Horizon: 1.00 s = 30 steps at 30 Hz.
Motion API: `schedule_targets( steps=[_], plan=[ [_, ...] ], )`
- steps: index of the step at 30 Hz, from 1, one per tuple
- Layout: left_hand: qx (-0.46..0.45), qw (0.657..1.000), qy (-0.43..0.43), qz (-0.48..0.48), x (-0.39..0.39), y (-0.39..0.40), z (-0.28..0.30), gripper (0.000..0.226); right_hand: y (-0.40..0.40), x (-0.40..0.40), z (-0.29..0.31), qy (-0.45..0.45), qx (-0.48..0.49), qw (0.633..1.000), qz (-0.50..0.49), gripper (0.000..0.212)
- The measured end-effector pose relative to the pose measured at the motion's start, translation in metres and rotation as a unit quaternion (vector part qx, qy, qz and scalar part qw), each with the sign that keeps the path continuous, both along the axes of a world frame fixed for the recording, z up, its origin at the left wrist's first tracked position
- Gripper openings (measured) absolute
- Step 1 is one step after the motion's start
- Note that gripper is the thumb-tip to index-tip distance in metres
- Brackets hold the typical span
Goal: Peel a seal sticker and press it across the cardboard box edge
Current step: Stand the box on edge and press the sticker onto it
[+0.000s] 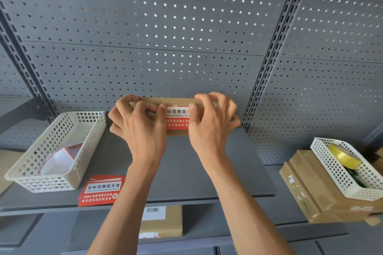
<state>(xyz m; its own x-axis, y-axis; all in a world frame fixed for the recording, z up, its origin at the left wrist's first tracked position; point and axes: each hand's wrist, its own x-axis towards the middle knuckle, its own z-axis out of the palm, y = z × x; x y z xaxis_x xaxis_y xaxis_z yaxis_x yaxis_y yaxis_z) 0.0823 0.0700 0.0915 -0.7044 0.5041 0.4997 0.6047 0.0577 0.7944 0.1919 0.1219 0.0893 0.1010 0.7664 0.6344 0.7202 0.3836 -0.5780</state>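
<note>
A brown cardboard box stands at the back of the grey shelf. A red and white seal sticker lies on its front face, reaching up to the top edge. My left hand grips the box's left end, thumb pressing the sticker's left side. My right hand grips the right end, thumb on the sticker's right side. Both hands hide the box's ends. A stack of the same seal stickers lies at the shelf's front left.
A white mesh basket with peeled backing paper stands on the left. At the right, another white basket with a yellow tape roll sits on flat cardboard boxes. A labelled box lies on the lower shelf. Pegboard wall stands behind.
</note>
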Motion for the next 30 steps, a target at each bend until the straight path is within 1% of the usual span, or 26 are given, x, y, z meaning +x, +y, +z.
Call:
schedule_targets(
  steps=[6, 12, 15, 17, 18, 20, 21, 22, 30],
  plan=[
    [0.002, 1.0, -0.006, 0.005, -0.0043, -0.0003, 0.0013, 0.025, 0.0014, 0.0033, -0.0006, 0.007, 0.002, 1.0, 0.008, 0.013],
    [0.005, 1.0, -0.007, 0.009, -0.006, -0.0014, 0.0009, 0.021, 0.0022, 0.0039, -0.0013, 0.009, 0.006, 1.0, 0.006, 0.018],
    [-0.001, 1.0, 0.014, 0.013, -0.006, -0.0008, -0.0011, 0.014, 0.0015, 0.0037, -0.0012, 0.008, 0.01, 1.0, 0.009, 0.019],
    [-0.004, 1.0, 0.027, 0.012, -0.0054, -0.0005, -0.0025, 0.015, 0.0, 0.0028, 0.0007, 0.007, 0.008, 1.0, 0.007, 0.016],
    [-0.009, 0.999, 0.032, 0.011, -0.0049, -0.0005, -0.0029, 0.019, -0.0011, 0.0018, 0.0011, -0.001, 0.006, 1.0, 0.007, 0.022],
    [-0.023, 0.998, 0.051, 0.017, -0.0037, -0.0004, -0.0037, 0.032, -0.0025, 0.0002, -0.0003, -0.029, 0.01, 1.0, 0.0, 0.043],
    [-0.028, 0.997, 0.062, 0.024, -0.0034, 0.0, -0.0043, 0.037, -0.003, -0.0003, -0.0012, -0.039, 0.013, 0.999, -0.003, 0.049],
    [-0.03, 0.997, 0.071, 0.029, -0.0034, 0.0005, -0.005, 0.039, -0.0032, -0.0003, -0.0018, -0.042, 0.016, 0.999, -0.005, 0.05],
    [-0.018, 0.998, 0.057, 0.025, -0.004, 0.002, -0.0067, 0.03, 0.0009, 0.0026, -0.0033, -0.012, 0.022, 1.0, 0.004, 0.018]
  ],
)
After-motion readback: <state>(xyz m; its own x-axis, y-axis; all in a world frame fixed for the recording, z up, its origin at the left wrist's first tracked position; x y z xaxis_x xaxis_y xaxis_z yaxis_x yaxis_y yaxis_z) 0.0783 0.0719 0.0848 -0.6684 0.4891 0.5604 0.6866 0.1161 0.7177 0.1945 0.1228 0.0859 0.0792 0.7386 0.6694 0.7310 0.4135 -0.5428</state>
